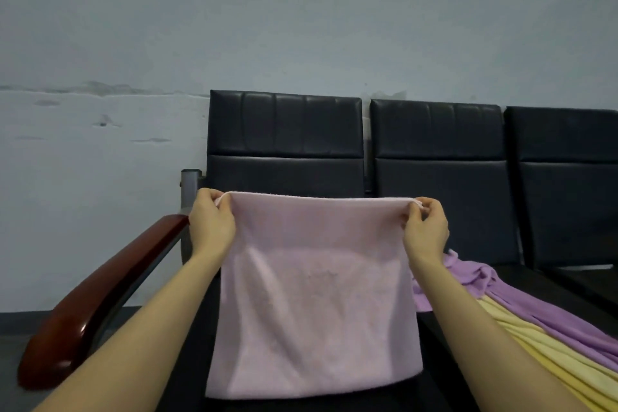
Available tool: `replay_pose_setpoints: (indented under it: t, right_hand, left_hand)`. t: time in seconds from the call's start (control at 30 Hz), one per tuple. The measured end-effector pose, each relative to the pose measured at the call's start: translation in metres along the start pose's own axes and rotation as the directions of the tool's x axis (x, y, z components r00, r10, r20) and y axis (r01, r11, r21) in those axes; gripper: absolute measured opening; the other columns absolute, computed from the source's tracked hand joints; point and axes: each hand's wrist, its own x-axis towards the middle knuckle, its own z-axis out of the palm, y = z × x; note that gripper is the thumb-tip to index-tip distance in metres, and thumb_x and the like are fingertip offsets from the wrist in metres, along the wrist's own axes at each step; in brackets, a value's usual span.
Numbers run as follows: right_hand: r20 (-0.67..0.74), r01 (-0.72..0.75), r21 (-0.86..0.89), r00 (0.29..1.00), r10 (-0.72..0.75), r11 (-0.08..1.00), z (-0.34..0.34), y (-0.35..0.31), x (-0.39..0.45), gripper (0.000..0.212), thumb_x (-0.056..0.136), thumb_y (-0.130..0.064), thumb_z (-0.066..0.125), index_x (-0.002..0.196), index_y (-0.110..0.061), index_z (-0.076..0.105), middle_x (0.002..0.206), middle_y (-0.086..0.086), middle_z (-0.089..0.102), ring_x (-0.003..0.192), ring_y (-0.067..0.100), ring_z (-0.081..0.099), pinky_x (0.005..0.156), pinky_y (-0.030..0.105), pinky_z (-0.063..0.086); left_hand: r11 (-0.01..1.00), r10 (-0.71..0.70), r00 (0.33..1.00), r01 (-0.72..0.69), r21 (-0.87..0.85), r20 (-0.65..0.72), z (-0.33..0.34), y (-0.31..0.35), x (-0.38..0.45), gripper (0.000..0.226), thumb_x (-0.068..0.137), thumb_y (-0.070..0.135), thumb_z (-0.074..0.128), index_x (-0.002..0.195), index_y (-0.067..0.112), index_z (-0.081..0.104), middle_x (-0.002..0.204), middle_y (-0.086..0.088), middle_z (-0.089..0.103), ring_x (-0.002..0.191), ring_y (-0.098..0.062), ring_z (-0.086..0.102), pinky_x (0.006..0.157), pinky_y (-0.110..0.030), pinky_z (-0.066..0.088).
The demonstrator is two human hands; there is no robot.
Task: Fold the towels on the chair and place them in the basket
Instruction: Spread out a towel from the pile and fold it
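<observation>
1. Two hands up front, both pinching the top edge of a pink towel (pixel 314 294), one at each upper corner.
2. L hand (pixel 211 222): thumb + fingers curled round the towel's top-left corner, arm reaching in from lower left.
3. R hand (pixel 425 227): fingertips nipped on the top-right corner, a bit of cloth bunched between them.
4. Towel hangs flat and stretched between the hands, top edge roughly level, lower edge reaching down in front of the chair seat (pixel 194 375). Can't tell if the hem touches the seat.
5. Chair = dark padded bench type; backrest (pixel 286 140) directly behind towel, more backrests in a row to the right.
6. Red-brown armrest (pixel 100 298) at left, beside the L forearm, w/ a grey metal post (pixel 189 187) behind it.
7. Purple towel (pixel 535 304) lies rumpled on the next seat to the right, just beyond the R forearm; yellow towel (pixel 548 354) lies alongside it, touching, nearer the camera.
8. Pale grey wall (pixel 100 144) behind, scuffed.
</observation>
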Motion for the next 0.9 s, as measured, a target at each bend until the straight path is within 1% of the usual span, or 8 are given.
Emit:
replay_pose_setpoints:
  t: [0.17, 0.23, 0.33, 0.43, 0.53, 0.67, 0.77, 0.9]
  right_hand:
    - [-0.028, 0.063, 0.16, 0.998, -0.059, 0.985, 0.019, -0.005, 0.016, 0.008, 0.1, -0.016, 0.045, 0.102, -0.021, 0.051, 0.095, -0.006, 0.058, 0.094, 0.017, 0.059, 0.085, 0.034, 0.051]
    - [-0.03, 0.091, 0.204, 0.996, -0.087, 0.975, 0.021, -0.01, 0.017, 0.009, 0.101, -0.016, 0.044, 0.103, -0.022, 0.05, 0.098, -0.005, 0.058, 0.096, 0.017, 0.059, 0.085, 0.032, 0.05]
    - [-0.036, 0.126, 0.239, 0.992, -0.121, 0.963, 0.018, -0.017, 0.014, 0.01, 0.102, -0.017, 0.042, 0.106, -0.024, 0.048, 0.108, -0.001, 0.057, 0.1, 0.013, 0.056, 0.087, 0.028, 0.047]
    - [-0.022, 0.118, 0.265, 0.993, -0.116, 0.957, 0.012, -0.019, 0.002, 0.011, 0.102, -0.016, 0.041, 0.109, -0.023, 0.047, 0.105, -0.013, 0.054, 0.099, 0.004, 0.055, 0.087, 0.023, 0.046]
    - [0.002, 0.094, 0.263, 0.995, -0.098, 0.96, 0.001, -0.012, -0.019, 0.013, 0.102, -0.013, 0.04, 0.111, -0.019, 0.047, 0.104, -0.015, 0.054, 0.096, 0.0, 0.055, 0.084, 0.017, 0.044]
    - [0.02, 0.075, 0.155, 0.997, -0.079, 0.985, -0.019, 0.006, -0.054, 0.011, 0.101, -0.011, 0.041, 0.105, -0.02, 0.047, 0.089, -0.009, 0.054, 0.084, 0.001, 0.053, 0.072, 0.017, 0.042]
    - [-0.005, 0.058, 0.034, 0.998, -0.058, 0.998, -0.031, 0.024, -0.071, 0.011, 0.1, -0.01, 0.043, 0.1, -0.017, 0.051, 0.084, -0.007, 0.055, 0.08, 0.006, 0.055, 0.068, 0.018, 0.044]
    - [0.012, -0.048, -0.117, 0.999, 0.05, 0.992, -0.037, 0.063, -0.089, 0.011, 0.098, -0.017, 0.047, 0.092, -0.017, 0.056, 0.083, 0.004, 0.059, 0.082, 0.027, 0.058, 0.078, 0.043, 0.052]
  left_hand:
    - [0.987, 0.04, 0.998, -0.047, -0.153, -0.05, 0.024, 0.009, 0.013, 0.006, 0.102, 0.019, 0.039, 0.101, 0.014, 0.042, 0.097, -0.007, 0.052, 0.086, -0.018, 0.051, 0.068, -0.025, 0.039]
    - [0.975, 0.027, 0.997, -0.042, -0.22, -0.072, 0.028, 0.013, 0.011, 0.004, 0.102, 0.02, 0.037, 0.102, 0.016, 0.04, 0.098, -0.005, 0.051, 0.089, -0.017, 0.051, 0.069, -0.023, 0.038]
    - [0.956, 0.004, 0.993, -0.038, -0.29, -0.117, 0.027, 0.016, 0.001, 0.004, 0.102, 0.02, 0.038, 0.106, 0.019, 0.04, 0.104, -0.003, 0.051, 0.096, -0.015, 0.052, 0.079, -0.027, 0.042]
    - [0.952, -0.012, 0.99, -0.032, -0.305, -0.142, 0.018, 0.013, -0.013, 0.008, 0.102, 0.022, 0.039, 0.11, 0.02, 0.04, 0.11, -0.004, 0.052, 0.1, -0.015, 0.052, 0.083, -0.03, 0.044]
    - [0.957, -0.039, 0.99, -0.002, -0.289, -0.135, 0.009, 0.001, -0.031, 0.004, 0.101, 0.022, 0.041, 0.105, 0.022, 0.041, 0.11, -0.006, 0.053, 0.102, -0.02, 0.054, 0.088, -0.037, 0.048]
    - [0.991, -0.058, 0.99, 0.041, -0.125, -0.132, -0.002, -0.026, -0.06, 0.004, 0.099, 0.025, 0.044, 0.098, 0.023, 0.047, 0.106, -0.006, 0.052, 0.102, -0.026, 0.052, 0.091, -0.046, 0.047]
    - [0.996, -0.003, 0.996, 0.012, 0.093, -0.094, -0.007, -0.047, -0.085, 0.005, 0.096, 0.02, 0.049, 0.094, 0.017, 0.052, 0.101, -0.007, 0.056, 0.108, -0.028, 0.047, 0.096, -0.042, 0.035]
    - [0.934, -0.041, 0.999, 0.043, 0.354, -0.012, -0.006, -0.07, -0.105, 0.01, 0.095, 0.021, 0.05, 0.096, 0.015, 0.058, 0.103, -0.009, 0.061, 0.111, -0.029, 0.044, 0.095, -0.037, 0.026]
